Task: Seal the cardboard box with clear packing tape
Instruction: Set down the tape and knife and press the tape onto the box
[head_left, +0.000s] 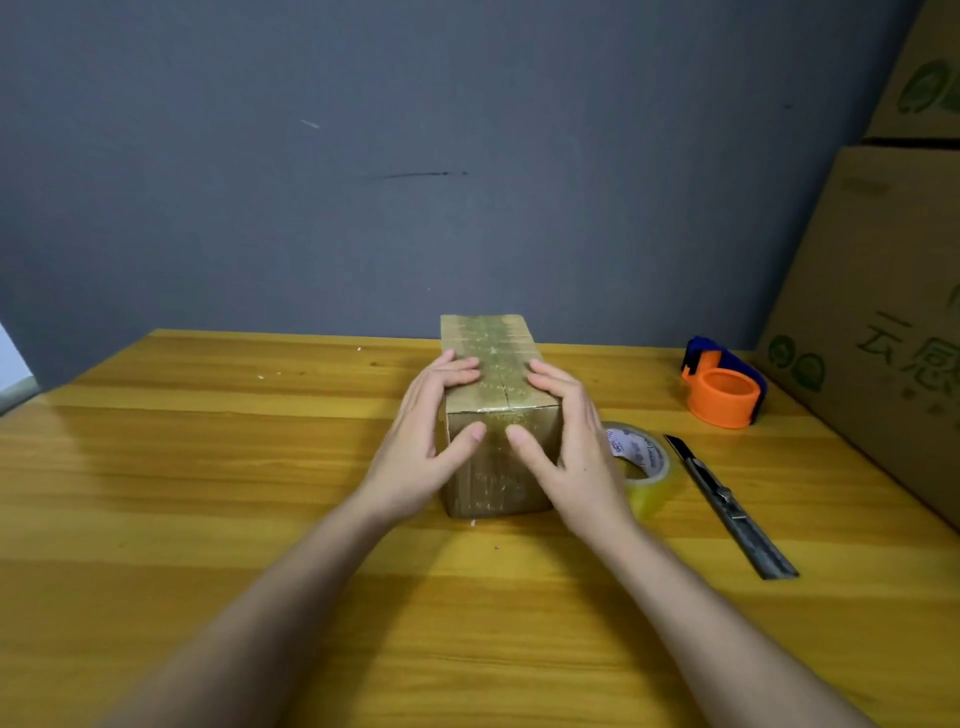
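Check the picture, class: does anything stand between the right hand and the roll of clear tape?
Nothing visible does. The right hand rests on the cardboard box, and the tape roll lies on the table directly beside and partly behind it.

We see two bare forearms, no sleeves reaching into view, entering from the near edge. The left hand (426, 447) and the right hand (566, 457) wear no gloves, rings, watches or bands that we can make out. Wrists are uncovered. Fingernails (477, 431) look short and unpainted, though we find the picture too soft to be sure. Nothing else of the person shows.
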